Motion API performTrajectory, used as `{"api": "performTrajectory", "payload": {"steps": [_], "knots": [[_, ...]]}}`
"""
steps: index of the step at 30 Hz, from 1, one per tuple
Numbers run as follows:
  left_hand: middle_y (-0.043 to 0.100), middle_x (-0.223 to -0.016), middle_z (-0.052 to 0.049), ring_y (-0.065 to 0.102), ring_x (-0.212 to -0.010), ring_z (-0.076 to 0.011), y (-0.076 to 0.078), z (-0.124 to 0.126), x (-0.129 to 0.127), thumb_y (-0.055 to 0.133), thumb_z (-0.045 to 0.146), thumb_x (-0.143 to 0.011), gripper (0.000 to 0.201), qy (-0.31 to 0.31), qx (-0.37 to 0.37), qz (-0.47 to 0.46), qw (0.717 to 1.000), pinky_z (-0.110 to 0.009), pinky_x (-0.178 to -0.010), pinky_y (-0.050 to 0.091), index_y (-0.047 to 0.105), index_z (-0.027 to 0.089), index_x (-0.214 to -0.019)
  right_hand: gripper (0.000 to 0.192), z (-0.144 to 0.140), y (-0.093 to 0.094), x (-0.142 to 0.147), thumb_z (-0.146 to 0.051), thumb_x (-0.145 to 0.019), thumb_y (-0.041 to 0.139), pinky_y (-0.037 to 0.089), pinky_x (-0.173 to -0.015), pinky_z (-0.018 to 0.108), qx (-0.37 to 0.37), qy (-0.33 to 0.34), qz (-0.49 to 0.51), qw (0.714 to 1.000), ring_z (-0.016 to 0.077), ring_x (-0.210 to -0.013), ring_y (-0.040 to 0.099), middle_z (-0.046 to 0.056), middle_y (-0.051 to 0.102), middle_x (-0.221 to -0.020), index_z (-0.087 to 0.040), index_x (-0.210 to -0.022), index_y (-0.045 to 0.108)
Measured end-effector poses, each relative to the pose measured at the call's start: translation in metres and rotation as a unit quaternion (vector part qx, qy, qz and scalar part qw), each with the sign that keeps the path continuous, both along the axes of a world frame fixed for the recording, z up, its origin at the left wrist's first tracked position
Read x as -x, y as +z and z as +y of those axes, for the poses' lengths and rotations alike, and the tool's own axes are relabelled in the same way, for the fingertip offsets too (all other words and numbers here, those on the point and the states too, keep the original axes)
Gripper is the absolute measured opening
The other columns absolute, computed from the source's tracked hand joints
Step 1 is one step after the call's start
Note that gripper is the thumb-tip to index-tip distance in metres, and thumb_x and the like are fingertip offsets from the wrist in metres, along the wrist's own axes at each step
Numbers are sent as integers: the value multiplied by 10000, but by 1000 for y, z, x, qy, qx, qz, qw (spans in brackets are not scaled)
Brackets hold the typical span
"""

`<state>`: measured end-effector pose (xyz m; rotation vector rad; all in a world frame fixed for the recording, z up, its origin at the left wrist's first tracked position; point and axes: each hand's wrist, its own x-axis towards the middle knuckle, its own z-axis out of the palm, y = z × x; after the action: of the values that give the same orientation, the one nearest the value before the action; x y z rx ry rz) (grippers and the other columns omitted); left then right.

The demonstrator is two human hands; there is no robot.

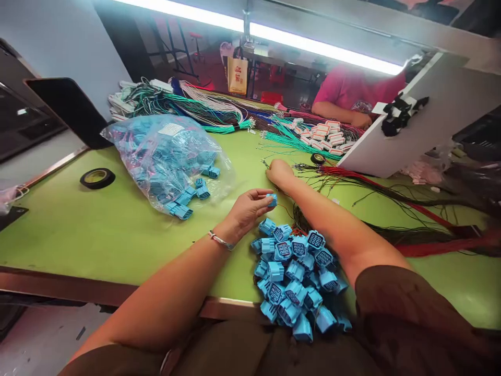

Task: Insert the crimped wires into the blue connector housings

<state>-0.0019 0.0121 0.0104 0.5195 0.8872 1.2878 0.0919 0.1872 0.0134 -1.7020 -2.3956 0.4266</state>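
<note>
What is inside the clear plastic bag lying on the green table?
The plastic bag is packed with blue connectors like the one in the left hand. A few spill out at its open end. A white label shows on top; what lies deeper or underneath is covered.

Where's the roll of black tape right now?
In the head view, the black tape roll lies flat on the green table, far left, left of the plastic bag of blue connectors.
</note>
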Motion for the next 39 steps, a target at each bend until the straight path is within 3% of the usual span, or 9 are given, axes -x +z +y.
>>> {"api": "performTrajectory", "payload": {"steps": [3, 7, 10, 13, 16, 19, 23, 31, 39], "knots": [[687, -811, -54, 676, -753, -132, 0, 0, 0, 835, 116, -657, 236, 0, 6, -1, 1000, -355, -885, 544, 719, 109, -862, 126, 6, -2, 13, -89, -741, 638, 448, -685, 304, 3, -60, -18, 998, 271, -855, 670, 248, 707, -931, -87, -841, 713], [685, -802, -49, 680, -752, -131, -1, 0, -1, 823, 97, -668, 225, 1, 15, -9, 1000, -336, -874, 545, 715, 110, -864, 101, -1, 17, 2, -108, -761, 586, 393, -585, 267, 22, -33, 4, 999, 168, -646, 589, 140, 688, -737, -118, -686, 654], [690, -798, -47, 683, -758, -129, -3, 1, 0, 820, 96, -670, 231, -4, 11, -17, 1000, -321, -871, 546, 711, 111, -874, 154, -26, 37, -20, -131, -762, 517, 320, -471, 245, 104, -5, 140, 985, 81, -457, 410, 47, 627, -628, -158, -616, 558], [702, -799, -54, 685, -760, -129, -5, 3, 1, 809, 91, -679, 245, -9, 11, -25, 1000, -315, -871, 551, 709, 113, -902, 93, -62, 50, -46, -149, -691, 521, 242, -413, 225, 199, 3, 325, 925, 58, -407, 304, -28, 514, -528, -185, -611, 488], [719, -806, -66, 697, -777, -137, -6, 4, 2, 767, 68, -707, 237, -11, 18, -27, 999, -300, -861, 556, 706, 113, -931, 29, -92, 46, -68, -199, -667, 556, 257, -440, 214, 160, 1, 381, 911, 64, -447, 332, -53, 470, -506, -173, -655, 557], [729, -813, -73, 709, -796, -144, -7, 5, 3, 734, 56, -730, 231, -10, 17, -23, 1000, -286, -856, 557, 700, 109, -952, 126, -110, 32, -81, -233, -681, 571, 355, -544, 223, 58, 26, 368, 928, 83, -555, 450, -7, 588, -606, -137, -696, 651], [738, -834, -89, 718, -810, -152, -7, 5, 3, 704, 38, -749, 235, -15, 9, -16, 1000, -282, -857, 562, 690, 98, -976, 219, -121, 17, -88, -272, -741, 552, 340, -566, 231, -15, 49, 301, 952, 87, -558, 457, -4, 608, -605, -128, -760, 716], [743, -822, -72, 719, -799, -142, -4, 5, 1, 675, 19, -765, 212, -17, 6, -13, 1000, -271, -848, 568, 694, 106, -957, 264, -117, 17, -84, -285, -740, 496, 284, -535, 229, 56, 99, 232, 966, 85, -550, 434, -19, 537, -545, -134, -659, 696], [746, -833, -63, 711, -796, -130, -6, 5, 2, 706, 34, -747, 225, -29, 3, -14, 999, -254, -814, 570, 711, 116, -956, 245, -121, 15, -84, -285, -727, 506, 272, -538, 226, 46, 125, 226, 965, 77, -539, 412, -36, 510, -541, -132, -685, 693]]}}
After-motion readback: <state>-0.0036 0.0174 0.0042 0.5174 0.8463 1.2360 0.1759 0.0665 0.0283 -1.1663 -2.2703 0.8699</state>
